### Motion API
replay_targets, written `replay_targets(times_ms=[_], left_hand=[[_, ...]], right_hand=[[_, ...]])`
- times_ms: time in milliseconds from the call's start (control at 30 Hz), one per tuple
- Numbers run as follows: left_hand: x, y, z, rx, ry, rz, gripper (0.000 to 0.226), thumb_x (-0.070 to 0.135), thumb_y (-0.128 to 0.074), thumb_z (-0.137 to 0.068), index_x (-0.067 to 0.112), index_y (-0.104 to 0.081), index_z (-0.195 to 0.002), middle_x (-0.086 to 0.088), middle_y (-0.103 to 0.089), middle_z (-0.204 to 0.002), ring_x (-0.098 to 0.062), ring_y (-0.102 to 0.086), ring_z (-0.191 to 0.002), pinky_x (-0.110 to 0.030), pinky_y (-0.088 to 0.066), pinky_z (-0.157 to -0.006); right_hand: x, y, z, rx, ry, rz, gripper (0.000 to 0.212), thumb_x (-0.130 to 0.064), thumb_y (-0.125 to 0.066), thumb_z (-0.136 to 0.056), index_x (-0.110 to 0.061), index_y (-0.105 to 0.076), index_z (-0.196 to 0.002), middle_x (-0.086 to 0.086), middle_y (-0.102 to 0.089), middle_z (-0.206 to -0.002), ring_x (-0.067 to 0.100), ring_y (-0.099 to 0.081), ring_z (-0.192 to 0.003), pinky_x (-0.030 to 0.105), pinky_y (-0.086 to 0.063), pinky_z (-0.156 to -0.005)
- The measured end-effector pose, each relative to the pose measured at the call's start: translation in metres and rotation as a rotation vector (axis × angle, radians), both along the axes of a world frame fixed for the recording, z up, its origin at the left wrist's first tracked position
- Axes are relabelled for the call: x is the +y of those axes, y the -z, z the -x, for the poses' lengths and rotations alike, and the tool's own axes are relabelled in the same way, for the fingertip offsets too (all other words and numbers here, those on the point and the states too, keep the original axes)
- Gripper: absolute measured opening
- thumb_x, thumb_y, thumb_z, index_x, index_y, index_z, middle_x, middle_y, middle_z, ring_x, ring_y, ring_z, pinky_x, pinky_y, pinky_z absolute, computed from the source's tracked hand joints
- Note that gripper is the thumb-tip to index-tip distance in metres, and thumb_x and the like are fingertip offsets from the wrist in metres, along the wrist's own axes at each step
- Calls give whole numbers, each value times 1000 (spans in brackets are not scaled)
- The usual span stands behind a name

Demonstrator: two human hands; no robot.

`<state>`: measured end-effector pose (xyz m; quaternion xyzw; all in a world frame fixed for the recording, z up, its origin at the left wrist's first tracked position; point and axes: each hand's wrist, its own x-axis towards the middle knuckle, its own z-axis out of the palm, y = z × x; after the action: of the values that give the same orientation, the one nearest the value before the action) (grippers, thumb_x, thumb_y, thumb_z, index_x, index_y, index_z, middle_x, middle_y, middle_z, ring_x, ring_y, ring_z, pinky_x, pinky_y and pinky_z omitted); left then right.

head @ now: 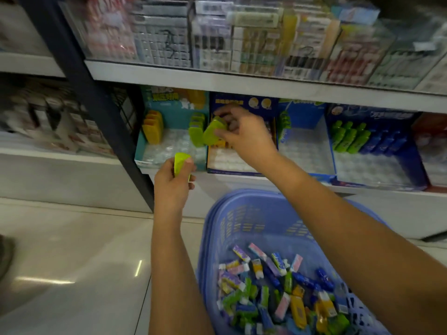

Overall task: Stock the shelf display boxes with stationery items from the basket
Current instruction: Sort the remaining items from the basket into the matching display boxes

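Green item (214,132) pinched by right hand (242,131) beside green row (196,134) in teal box (179,112); left hand (173,183) grips second item (182,163) before it; basket (242,226) of stationery (278,293) below. Box lettering blurred, unreadable.

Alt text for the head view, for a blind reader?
The right hand holds a lime-green plastic item at the teal cardboard display box; the left hand grips a second lime-green item. A lilac plastic basket of mixed stationery sits below.
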<state>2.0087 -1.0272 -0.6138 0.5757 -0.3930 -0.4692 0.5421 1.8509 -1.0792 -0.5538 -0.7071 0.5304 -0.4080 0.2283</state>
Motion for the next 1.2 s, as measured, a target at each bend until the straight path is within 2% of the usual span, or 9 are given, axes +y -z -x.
replay_targets(times_ms=[133,367,500,600,700,767,967,1033,1200], left_hand=[[-5,10,-5,13,-34,5,16,17,-58,-93,10,-62,-106,0,-62,-80,-5,-59,-65,-14,-50,-55],[-9,15,-7,35,-43,15,19,17,-60,-92,13,-63,-110,2,-64,-82,-7,-60,-67,-14,-51,-57],[-9,14,-6,60,-53,2,19,17,-61,-91,14,-64,-109,2,-65,-83,-6,-60,-66,-13,-50,-56],[-9,14,-7,73,-48,-13,17,17,-61,-91,11,-65,-107,1,-64,-81,-1,-60,-61,-14,-50,-56],[-8,12,-7,78,-29,-19,13,17,-57,-93,13,-64,-103,1,-64,-82,1,-60,-59,-15,-50,-55],[-6,8,-6,96,-19,-33,11,18,-55,-94,17,-64,-101,3,-63,-84,-3,-61,-62,-15,-50,-55],[1,-12,-11,117,-34,-7,18,11,-53,-94,18,-62,-108,4,-60,-82,-7,-56,-67,-17,-51,-60],[3,-17,-14,98,-53,41,20,10,-55,-94,10,-61,-113,4,-62,-84,-5,-60,-67,-18,-54,-66],[1,-21,-19,92,-90,115,32,13,-64,-89,1,-57,-118,-12,-66,-108,-19,-67,-91,-25,-57,-80]], right_hand=[[-31,10,-22,216,-76,-41,32,-11,-69,-82,-9,-62,-114,9,-66,-102,17,-57,-82,35,-51,-82],[-38,27,-24,332,-144,-21,36,-9,-66,-85,-5,-62,-121,15,-62,-121,25,-58,-107,8,-32,-81],[-44,33,-28,157,-126,-95,31,-5,-64,-87,9,-57,-114,-4,-53,-93,-8,-55,-84,4,-42,-73],[-41,41,-29,345,-100,51,31,-12,-60,-90,-1,-56,-119,-4,-57,-97,-18,-56,-76,3,-43,-66],[-39,47,-27,777,-112,218,41,-12,-51,-93,-18,-53,-133,7,-50,-137,17,-48,-123,33,-43,-100],[-40,50,-27,793,-92,294,40,-8,-51,-92,-13,-56,-131,11,-54,-134,34,-50,-118,44,-46,-94],[-40,35,-35,939,-91,187,44,-15,-44,-97,-21,-44,-140,5,-40,-148,31,-36,-126,37,-39,-97],[-31,25,-38,828,-86,145,42,-17,-47,-95,-22,-49,-136,7,-37,-147,32,-35,-128,37,-35,-99],[5,10,-47,11,-315,-197,34,-24,-57,-93,-20,-57,-127,0,-62,-118,17,-60,-107,23,-49,-91]])
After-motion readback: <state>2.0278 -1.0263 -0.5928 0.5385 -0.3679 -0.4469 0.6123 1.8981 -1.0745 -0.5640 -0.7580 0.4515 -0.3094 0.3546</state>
